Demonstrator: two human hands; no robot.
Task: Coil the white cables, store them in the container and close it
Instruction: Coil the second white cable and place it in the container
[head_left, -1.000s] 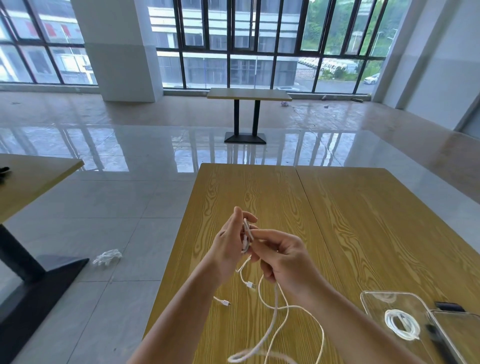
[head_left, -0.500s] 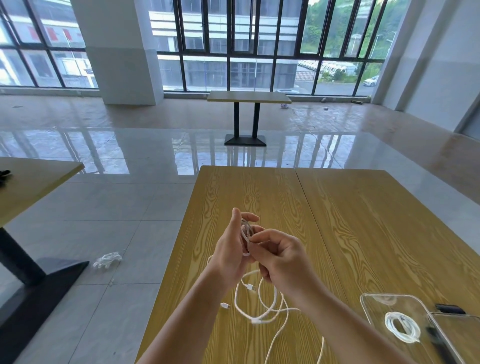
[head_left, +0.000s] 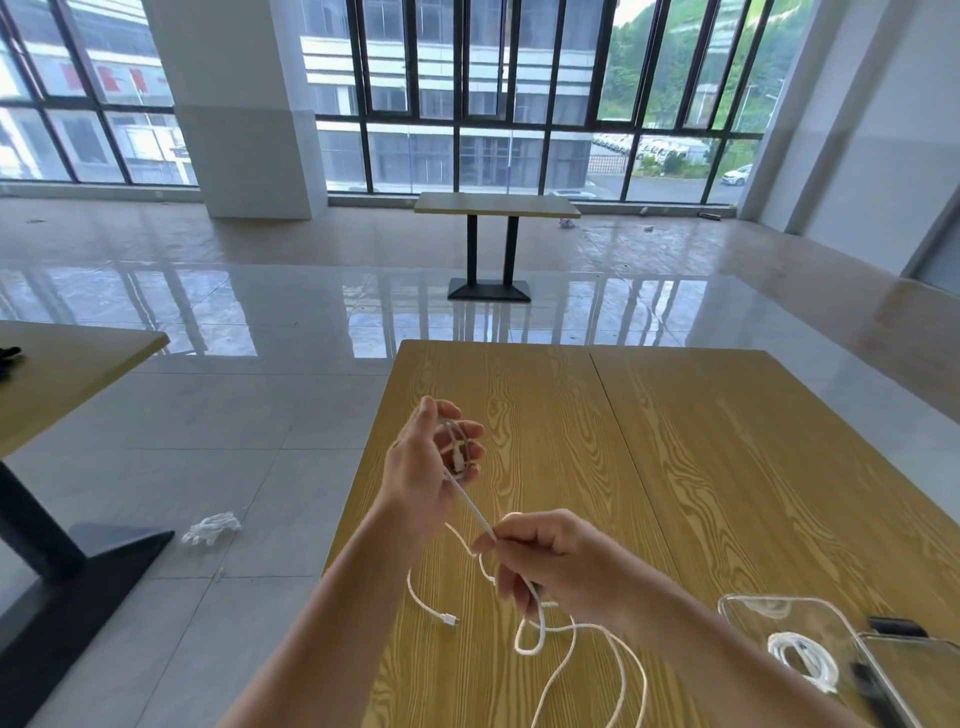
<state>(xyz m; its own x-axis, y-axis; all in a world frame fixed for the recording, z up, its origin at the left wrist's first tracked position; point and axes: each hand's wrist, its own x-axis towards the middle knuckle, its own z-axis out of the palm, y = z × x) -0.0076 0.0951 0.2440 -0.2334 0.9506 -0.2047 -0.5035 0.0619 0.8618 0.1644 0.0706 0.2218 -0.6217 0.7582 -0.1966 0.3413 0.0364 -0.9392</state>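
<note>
My left hand (head_left: 431, 470) is raised over the wooden table (head_left: 701, 467) with its fingers curled round small loops of a white cable (head_left: 582, 654). A taut stretch of that cable runs down to my right hand (head_left: 545, 564), which pinches it nearer to me. The rest hangs in loose loops over the table, with one connector end (head_left: 449, 619) lying free. At the lower right stands a clear plastic container (head_left: 737, 610) with a coiled white cable (head_left: 802, 660) inside. Its clear lid (head_left: 914, 675) is open, with dark clasps.
The table's left edge runs close to my left forearm. A second wooden table (head_left: 67, 374) on a black base stands at the left, a third (head_left: 496, 205) far off by the windows. A crumpled white scrap (head_left: 212, 529) lies on the tiled floor.
My right hand has drawn back toward me and down along the cable, away from the left hand. The stretch between the hands is now taut. The left hand keeps the loops.
</note>
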